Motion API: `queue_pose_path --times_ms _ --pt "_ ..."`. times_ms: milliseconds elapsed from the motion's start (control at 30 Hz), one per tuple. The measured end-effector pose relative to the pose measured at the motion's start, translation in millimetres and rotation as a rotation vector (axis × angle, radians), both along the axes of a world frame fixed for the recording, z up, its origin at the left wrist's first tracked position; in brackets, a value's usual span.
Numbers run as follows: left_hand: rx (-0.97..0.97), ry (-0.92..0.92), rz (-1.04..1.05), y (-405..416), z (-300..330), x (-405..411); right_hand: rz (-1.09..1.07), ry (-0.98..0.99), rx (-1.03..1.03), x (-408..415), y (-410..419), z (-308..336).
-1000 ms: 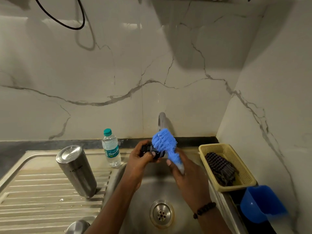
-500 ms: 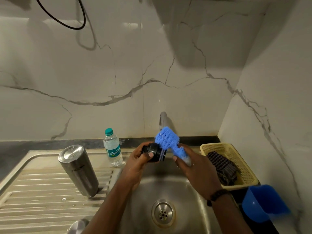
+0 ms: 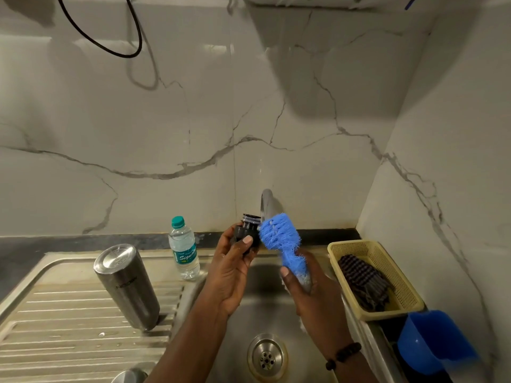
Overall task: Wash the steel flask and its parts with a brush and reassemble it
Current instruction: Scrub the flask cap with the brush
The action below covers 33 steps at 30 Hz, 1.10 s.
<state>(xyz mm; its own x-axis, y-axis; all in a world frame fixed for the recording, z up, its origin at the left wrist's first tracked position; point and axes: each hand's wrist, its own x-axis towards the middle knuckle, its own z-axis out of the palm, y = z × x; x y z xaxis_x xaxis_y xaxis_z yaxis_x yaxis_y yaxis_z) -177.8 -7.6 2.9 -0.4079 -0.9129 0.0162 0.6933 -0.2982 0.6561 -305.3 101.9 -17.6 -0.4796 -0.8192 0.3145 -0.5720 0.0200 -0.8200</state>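
Observation:
Over the sink basin [image 3: 301, 324], my left hand [image 3: 232, 269] grips a black flask stopper [image 3: 247, 230] with its threaded end tilted up. My right hand [image 3: 309, 286] holds the handle of a blue bristle brush [image 3: 279, 236], whose bristles press against the stopper's right side. The steel flask body [image 3: 125, 286] stands upside down on the ribbed drainboard [image 3: 69, 322] to the left. A rounded steel piece [image 3: 130, 375], partly cut off, sits at the bottom edge.
A small water bottle [image 3: 184, 250] with a green cap stands behind the sink's left rim. The tap [image 3: 266, 203] rises behind my hands. A yellow basket [image 3: 398, 280] holding a dark cloth sits at the right, with a blue scoop [image 3: 431, 341] below it. Marble walls enclose back and right.
The stopper has turned in my left hand so its threaded end now points up. The brush has shifted slightly right and up beside it.

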Motion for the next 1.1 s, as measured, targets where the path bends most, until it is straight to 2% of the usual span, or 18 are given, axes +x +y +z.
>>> queue_pose_path --times_ms 100,300,467,633,800,1100 --pt "-0.072 -0.087 0.024 -2 2 0 -0.043 0.053 0.032 1 1 3" --pt "-0.254 -0.336 0.080 -6 1 9 -0.074 0.294 0.057 0 5 16" --pt "-0.291 -0.409 0.097 -7 2 8 -0.033 0.381 0.091 0 9 28" --pt "-0.338 -0.406 0.055 -4 5 5 -0.012 0.283 0.210 -11 5 38" --pt "-0.301 -0.374 0.121 -11 12 3 -0.106 0.295 0.061 -2 12 26" --pt "-0.375 -0.445 0.042 -5 15 1 -0.160 0.286 0.013 2 11 32"
